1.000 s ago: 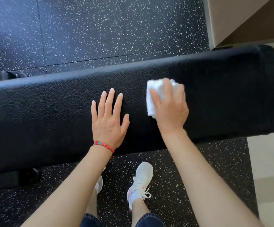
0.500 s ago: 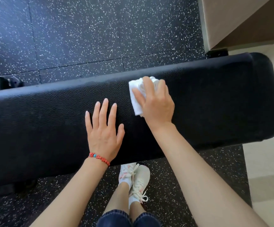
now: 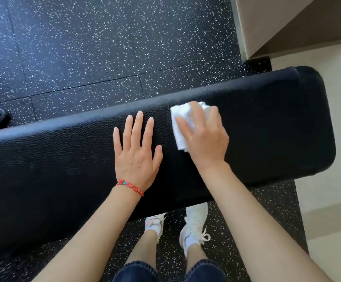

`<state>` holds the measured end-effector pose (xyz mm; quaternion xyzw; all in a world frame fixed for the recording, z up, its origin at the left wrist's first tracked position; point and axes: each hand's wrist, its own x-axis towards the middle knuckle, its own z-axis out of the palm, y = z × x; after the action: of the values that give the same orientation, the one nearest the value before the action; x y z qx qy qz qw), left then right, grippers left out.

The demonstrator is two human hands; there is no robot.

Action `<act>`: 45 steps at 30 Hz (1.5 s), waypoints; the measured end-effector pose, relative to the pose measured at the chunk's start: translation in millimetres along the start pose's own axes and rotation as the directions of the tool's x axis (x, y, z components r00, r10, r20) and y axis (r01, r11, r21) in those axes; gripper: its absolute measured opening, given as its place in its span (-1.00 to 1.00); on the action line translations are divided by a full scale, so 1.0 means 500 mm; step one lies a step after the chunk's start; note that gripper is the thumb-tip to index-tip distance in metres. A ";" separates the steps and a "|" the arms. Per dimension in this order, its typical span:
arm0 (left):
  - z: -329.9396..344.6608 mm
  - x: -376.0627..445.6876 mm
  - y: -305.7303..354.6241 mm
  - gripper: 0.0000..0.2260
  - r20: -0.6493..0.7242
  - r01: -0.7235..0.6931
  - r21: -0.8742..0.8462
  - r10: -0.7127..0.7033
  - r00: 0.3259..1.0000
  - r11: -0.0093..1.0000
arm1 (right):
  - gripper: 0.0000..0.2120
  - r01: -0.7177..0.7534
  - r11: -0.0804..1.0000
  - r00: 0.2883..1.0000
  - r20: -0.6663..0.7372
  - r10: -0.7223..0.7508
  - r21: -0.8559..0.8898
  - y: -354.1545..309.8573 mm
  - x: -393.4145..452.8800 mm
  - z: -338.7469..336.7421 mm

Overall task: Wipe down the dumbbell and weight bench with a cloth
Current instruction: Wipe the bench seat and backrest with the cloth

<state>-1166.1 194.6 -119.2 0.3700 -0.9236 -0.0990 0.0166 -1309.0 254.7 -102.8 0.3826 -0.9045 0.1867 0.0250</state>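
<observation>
My right hand (image 3: 205,137) clamps the folded cloth (image 3: 182,127) on the bench surface (image 3: 267,127); left hand (image 3: 137,153) flat, fingers apart. Risk: cloth bunches, skipping the far end.

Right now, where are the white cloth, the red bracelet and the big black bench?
white folded cloth (image 3: 178,127), head view, its bare left part.
red beaded bracelet (image 3: 129,186), head view, mid-strand.
black padded weight bench (image 3: 267,123), head view, bare top.

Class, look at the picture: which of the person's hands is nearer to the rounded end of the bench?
Right. The right hand presses the cloth nearer the rounded end; the left hand lies flat farther away.
</observation>
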 end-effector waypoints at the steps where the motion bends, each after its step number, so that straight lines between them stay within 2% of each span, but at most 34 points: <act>1: 0.000 0.000 0.000 -0.50 -0.002 0.002 0.001 -0.002 1.000 1.000 | -0.66 0.087 0.996 0.996 -0.001 -0.087 -0.028 0.008 0.000 -0.002; 3: 0.000 0.000 0.001 -0.50 0.000 0.006 0.003 -0.006 1.000 1.000 | -0.64 0.151 0.984 0.988 -0.015 -0.153 -0.089 0.048 0.025 -0.007; 5: -0.001 0.001 0.003 -0.50 0.005 0.011 0.001 -0.011 1.000 1.000 | -0.58 -0.022 0.995 0.999 -0.049 0.017 -0.098 0.103 0.066 -0.019; 7: -0.002 0.000 0.004 -0.50 0.010 0.017 0.001 -0.017 1.000 1.000 | -0.54 -0.244 0.968 0.970 -0.009 0.244 -0.053 0.140 0.092 -0.029; 8: -0.004 0.001 0.006 -0.51 0.010 0.022 -0.001 -0.022 1.000 1.000 | -0.54 -0.291 0.955 0.957 -0.002 0.292 -0.054 0.149 0.091 -0.029; 11: -0.008 -0.002 0.023 -0.52 -0.002 0.060 -0.020 -0.061 0.998 0.998 | -0.57 -0.221 0.975 0.975 0.018 0.222 -0.033 0.113 0.047 -0.029; 15: -0.005 -0.016 0.059 -0.53 -0.007 0.061 -0.045 -0.061 0.998 0.997 | -0.66 0.070 0.996 0.996 0.053 -0.067 -0.053 0.053 -0.074 -0.034; 17: 0.001 -0.028 0.070 -0.53 0.006 0.056 -0.029 -0.056 0.998 0.998 | -0.65 0.188 0.982 0.981 0.056 -0.187 -0.024 0.062 -0.094 -0.039; 19: 0.007 -0.035 0.073 -0.52 0.019 0.053 0.002 -0.053 0.998 0.999 | -0.66 0.251 0.965 0.968 0.043 -0.248 -0.074 0.099 -0.083 -0.046; 20: 0.009 -0.037 0.073 -0.52 0.022 0.054 0.014 -0.054 0.998 0.998 | -0.68 0.225 0.968 0.974 0.028 -0.223 -0.111 0.124 -0.073 -0.051; 22: 0.012 -0.037 0.073 -0.52 0.022 0.060 0.020 -0.060 0.998 0.998 | -0.68 0.072 0.988 0.997 -0.024 -0.076 -0.134 0.182 -0.055 -0.068; 24: 0.014 -0.037 0.074 -0.52 0.016 0.059 0.017 -0.060 0.998 0.998 | -0.65 -0.073 0.994 0.997 -0.014 0.072 -0.078 0.221 -0.049 -0.087; 26: 0.014 -0.038 0.078 -0.52 0.000 0.073 0.014 -0.073 0.997 0.997 | -0.64 -0.160 0.987 0.987 0.008 0.161 -0.029 0.222 -0.061 -0.090; 28: 0.013 -0.037 0.095 -0.52 -0.028 0.096 0.001 -0.096 0.995 0.995 | -0.65 -0.144 0.990 0.989 0.015 0.144 0.007 0.194 -0.082 -0.087; 30: 0.016 -0.034 0.128 -0.53 -0.044 0.093 -0.031 -0.094 0.995 0.995 | -0.66 0.030 1.000 0.999 0.018 -0.030 -0.003 0.169 -0.119 -0.081; 32: 0.022 -0.029 0.167 -0.53 -0.046 0.075 -0.048 -0.077 0.996 0.996 | -0.65 0.200 0.980 0.980 0.022 -0.200 -0.013 0.172 -0.144 -0.082; 34: 0.027 -0.022 0.202 -0.53 -0.035 0.070 -0.059 -0.072 0.997 0.996 | -0.65 0.249 0.968 0.968 0.009 -0.249 -0.039 0.208 -0.144 -0.088; 39: 0.038 -0.008 0.240 -0.52 0.010 0.065 -0.028 -0.065 0.998 0.998 | -0.63 -0.048 0.998 0.997 -0.065 0.045 -0.047 0.322 -0.111 -0.116; 45: 0.043 -0.007 0.241 -0.52 0.019 0.076 0.007 -0.076 0.997 0.997 | -0.64 -0.087 0.996 0.996 0.012 0.087 -0.024 0.315 -0.087 -0.117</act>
<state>-1247.8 286.0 -116.4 0.4039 -0.9093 -0.1003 0.0026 -1394.6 405.6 -106.7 0.3438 -0.9226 0.1744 0.0153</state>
